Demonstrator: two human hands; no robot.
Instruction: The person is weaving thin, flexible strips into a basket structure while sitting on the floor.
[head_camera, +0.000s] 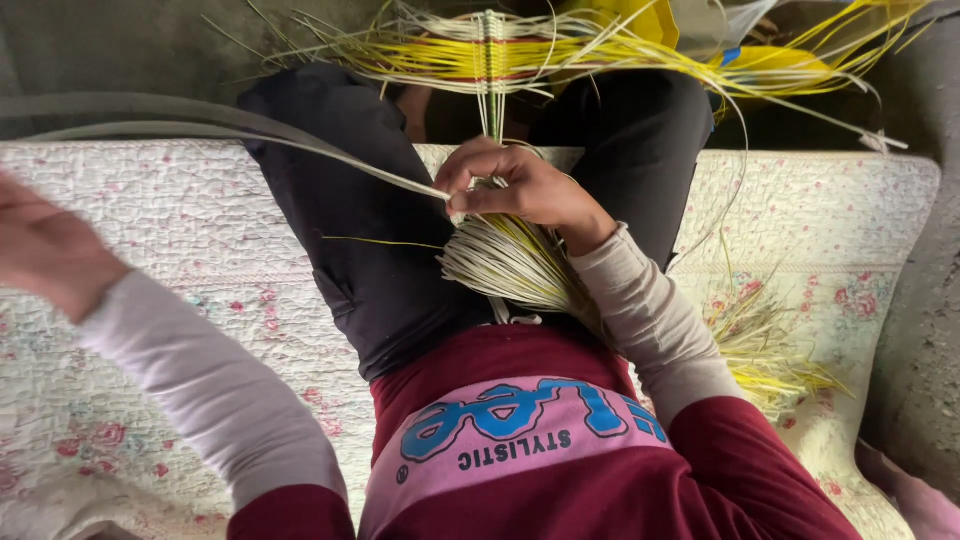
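head view: right hand (520, 185) pinches a pale strip (230, 125) over the lap bundle (510, 265); the strip's long axis runs left, toward the left hand (45, 250), open, blurred, well apart; right hand is nearer; weave (490, 55) lies ahead.

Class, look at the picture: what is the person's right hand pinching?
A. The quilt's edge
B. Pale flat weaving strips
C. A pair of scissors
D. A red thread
B: the right hand pinches pale flat weaving strips that sweep away to the left, above a bundle of strips on the lap.
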